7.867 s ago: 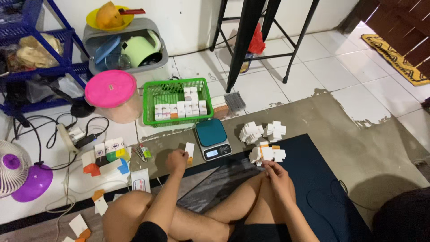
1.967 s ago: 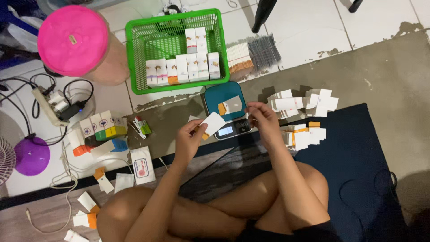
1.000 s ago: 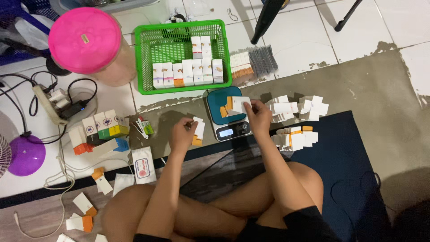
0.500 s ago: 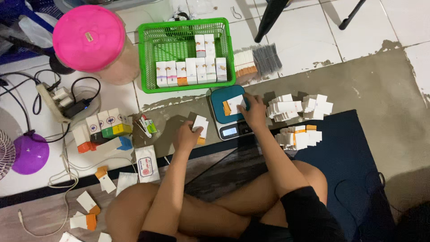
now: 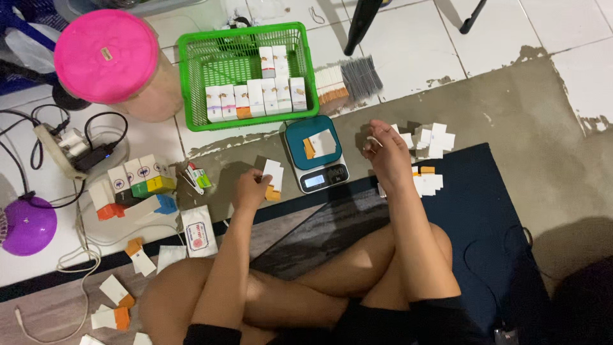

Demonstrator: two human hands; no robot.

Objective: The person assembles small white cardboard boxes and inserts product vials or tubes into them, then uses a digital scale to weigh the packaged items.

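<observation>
The left hand (image 5: 250, 189) pinches a small flat white box with an orange end (image 5: 273, 179), held roughly upright so its long axis runs away from the person, just left of the small teal kitchen scale (image 5: 315, 153). The box is apart from the scale's platform, which lies up and to the right of that hand, and the left hand is slightly the nearer of the two to it. A second box of the same kind (image 5: 319, 144) lies flat on the platform, its orange end pointing left. The right hand (image 5: 386, 153) is on the other side of the scale, fingers loosely curled with something small and white at the fingertips; whether it is gripped or only touched cannot be told. That hand hovers at the edge of a loose heap of white and orange cartons (image 5: 426, 156), part on the bare concrete floor and part on a dark blue mat (image 5: 485, 211). The cartons look like thin, smooth cardboard with crisp folded edges. Beyond the scale, a green plastic mesh basket (image 5: 191, 83) holds a tidy row of upright boxes (image 5: 254, 99). A tub with a pink lid (image 5: 105, 54) stands to its left.
</observation>
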